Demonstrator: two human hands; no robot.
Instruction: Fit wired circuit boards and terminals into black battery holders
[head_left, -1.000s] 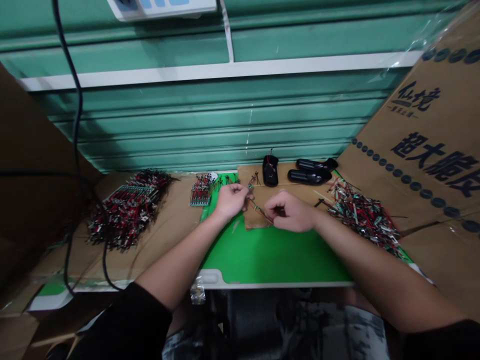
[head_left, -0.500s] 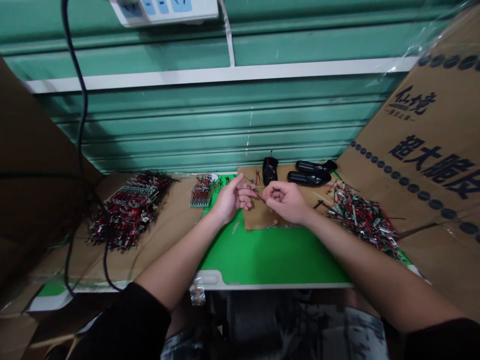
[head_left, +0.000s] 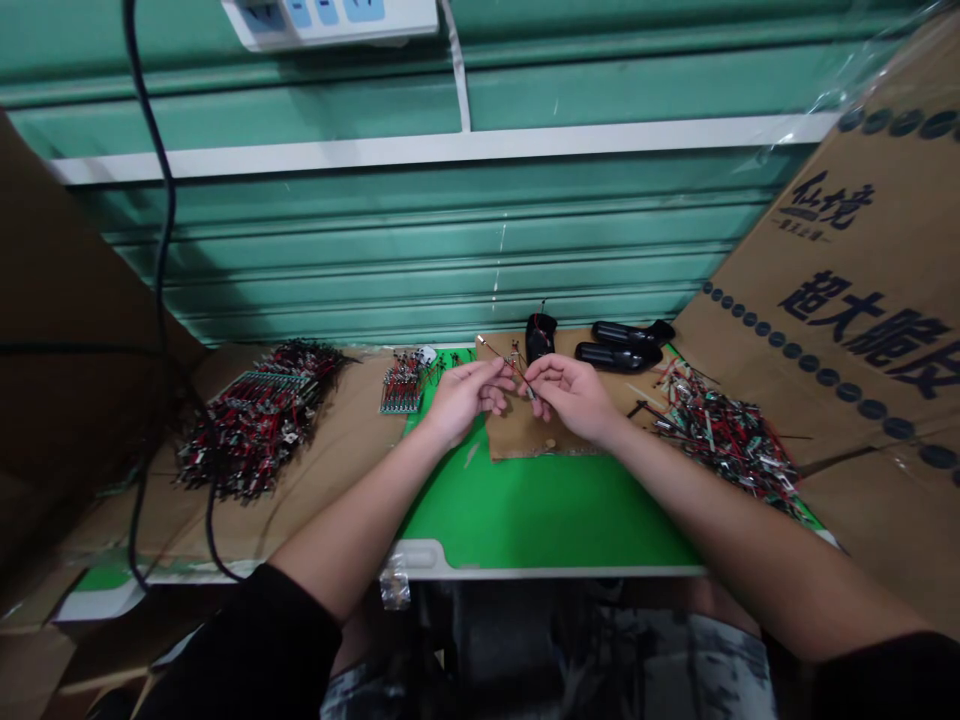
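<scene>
Over a cardboard sheet (head_left: 517, 435) on the green table, my left hand (head_left: 466, 402) pinches a thin wired part (head_left: 491, 348) with red and dark wires. Its small metallic end sticks up to the left. My right hand (head_left: 570, 396) is closed on the other end of the wires, fingertips close to those of my left hand. Behind my hands stands a black casing (head_left: 540, 338) with a thin wire rising from it. Two more black casings (head_left: 619, 356) lie to its right.
A large pile of wired parts (head_left: 259, 425) lies left, a looser pile (head_left: 731, 445) right. A small row of boards (head_left: 402, 383) sits left of my hands. Cardboard walls (head_left: 847, 300) flank the table; a black cable (head_left: 161, 250) hangs at left.
The fingers of my left hand, spread before, have closed on the wired part. Its metallic end now points up to the left. My right hand has opened slightly and shifted its grip.
</scene>
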